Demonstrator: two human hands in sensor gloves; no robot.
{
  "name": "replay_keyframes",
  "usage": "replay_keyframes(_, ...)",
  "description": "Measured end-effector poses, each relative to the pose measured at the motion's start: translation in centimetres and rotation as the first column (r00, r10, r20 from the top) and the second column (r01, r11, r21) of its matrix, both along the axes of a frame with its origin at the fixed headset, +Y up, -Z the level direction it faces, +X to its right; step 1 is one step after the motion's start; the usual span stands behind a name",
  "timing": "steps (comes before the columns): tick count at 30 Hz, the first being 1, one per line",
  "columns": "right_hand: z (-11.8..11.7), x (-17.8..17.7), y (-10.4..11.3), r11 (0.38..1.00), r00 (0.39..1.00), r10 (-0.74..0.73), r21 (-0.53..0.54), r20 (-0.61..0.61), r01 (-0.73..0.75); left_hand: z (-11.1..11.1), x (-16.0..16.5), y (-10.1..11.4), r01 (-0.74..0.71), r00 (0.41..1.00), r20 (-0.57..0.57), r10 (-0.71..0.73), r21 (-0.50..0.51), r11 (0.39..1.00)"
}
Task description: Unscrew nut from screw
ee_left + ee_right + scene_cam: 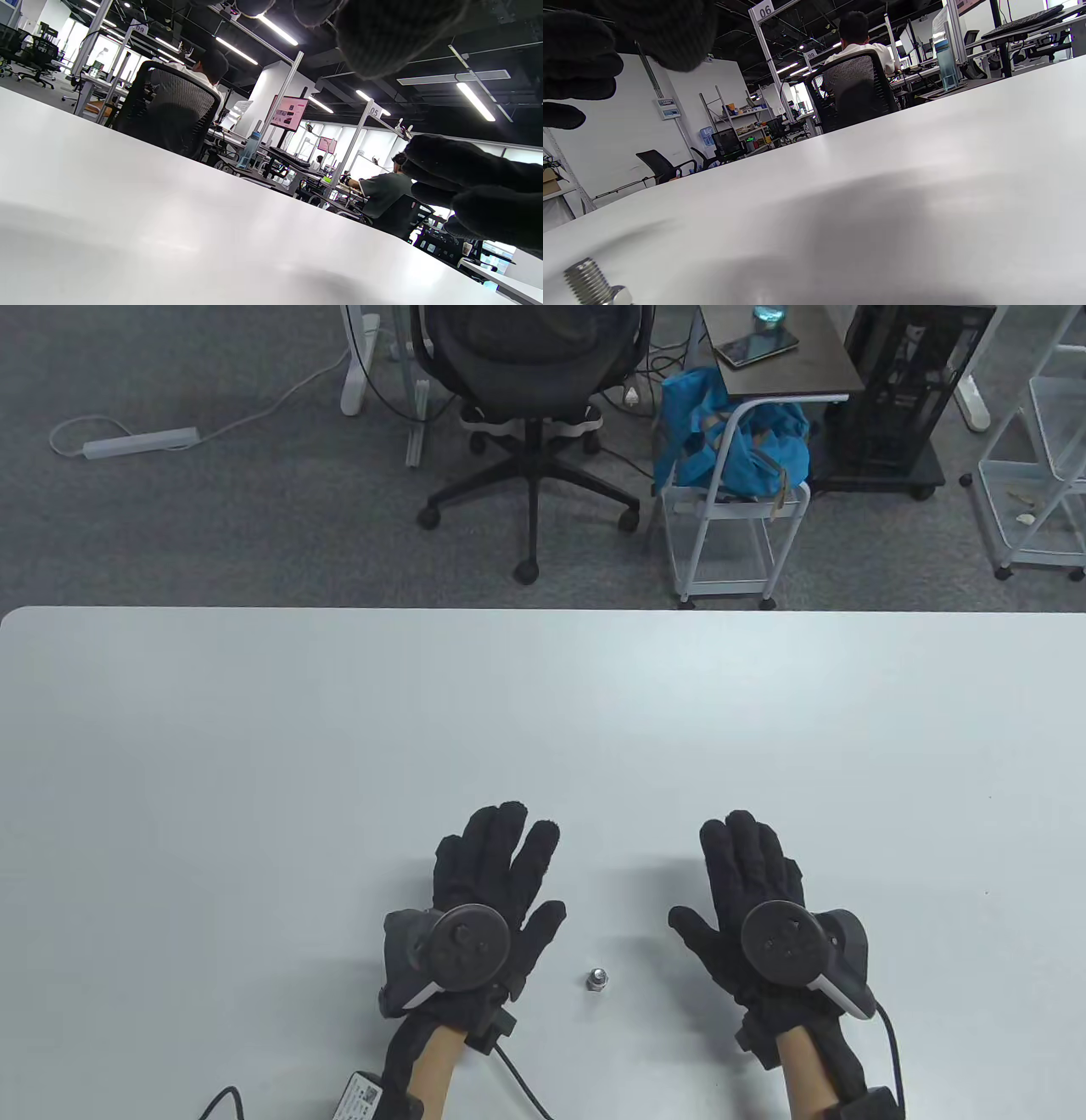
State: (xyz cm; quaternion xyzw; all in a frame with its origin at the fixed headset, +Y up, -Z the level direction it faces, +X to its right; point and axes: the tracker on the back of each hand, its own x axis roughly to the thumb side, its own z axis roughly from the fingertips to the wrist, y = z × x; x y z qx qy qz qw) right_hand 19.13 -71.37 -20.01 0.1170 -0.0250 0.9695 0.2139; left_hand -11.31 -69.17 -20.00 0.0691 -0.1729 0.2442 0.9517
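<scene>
A small metal screw with a nut on it [596, 979] stands upright on the white table [254, 772], between my two hands near the front edge. Its threaded end and the nut show at the bottom left of the right wrist view [589, 284]. My left hand [496, 891] lies flat, palm down, fingers spread, just left of the screw. My right hand [747, 891] lies flat, palm down, right of it. Neither hand touches the screw. Both hands are empty.
Beyond the table's far edge stand an office chair [530, 398], a white cart with a blue bag [730, 449] and a side table. The table top around the hands is bare white surface.
</scene>
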Motion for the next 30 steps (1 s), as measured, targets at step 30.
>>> replay_keyframes(30,1.6,-12.0,-2.3,0.946,0.904,0.249,-0.114,-0.348,-0.304,0.1,0.1,0.0,-0.045,0.999,-0.028,0.046,0.026,0.999)
